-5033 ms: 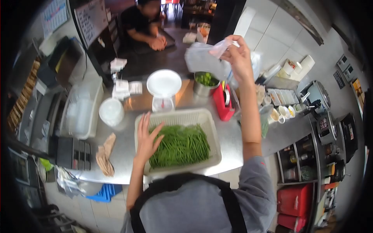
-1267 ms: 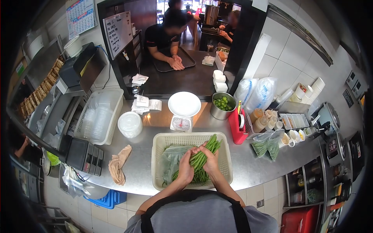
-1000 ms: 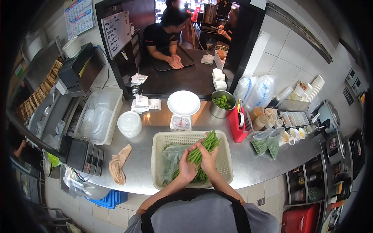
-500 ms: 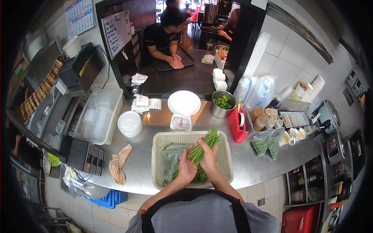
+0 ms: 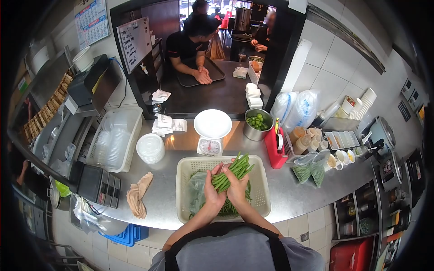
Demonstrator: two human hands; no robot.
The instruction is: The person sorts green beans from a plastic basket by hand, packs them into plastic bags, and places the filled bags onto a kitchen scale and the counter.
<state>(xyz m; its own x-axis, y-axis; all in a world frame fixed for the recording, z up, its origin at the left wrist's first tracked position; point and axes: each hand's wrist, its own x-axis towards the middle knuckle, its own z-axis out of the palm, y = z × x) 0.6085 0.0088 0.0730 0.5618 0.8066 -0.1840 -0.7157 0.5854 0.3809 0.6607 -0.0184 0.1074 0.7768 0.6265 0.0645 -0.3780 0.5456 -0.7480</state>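
A bunch of cut green beans (image 5: 231, 175) is held between my two hands, above a cream plastic basket (image 5: 181, 180). My left hand (image 5: 213, 189) cups the bunch from the left, while my right hand (image 5: 238, 187) closes round it from the right with the thumb on top. The beans slant up to the right. Below my hands, more green beans (image 5: 228, 208) lie in the basket. A clear plastic bag (image 5: 195, 189) with something green inside rests along the basket's left side.
Behind the basket stands a scale (image 5: 210, 145) with a white plate (image 5: 212, 123). Around it are a lidded white tub (image 5: 150, 147), a pot of limes (image 5: 258, 128), a red holder (image 5: 275, 149) and a cloth (image 5: 139, 195). A person (image 5: 192, 49) leans over a tray beyond the opening.
The bunch of green beans has come down and left, and its beans are more fanned out. My hands have moved closer together around it.
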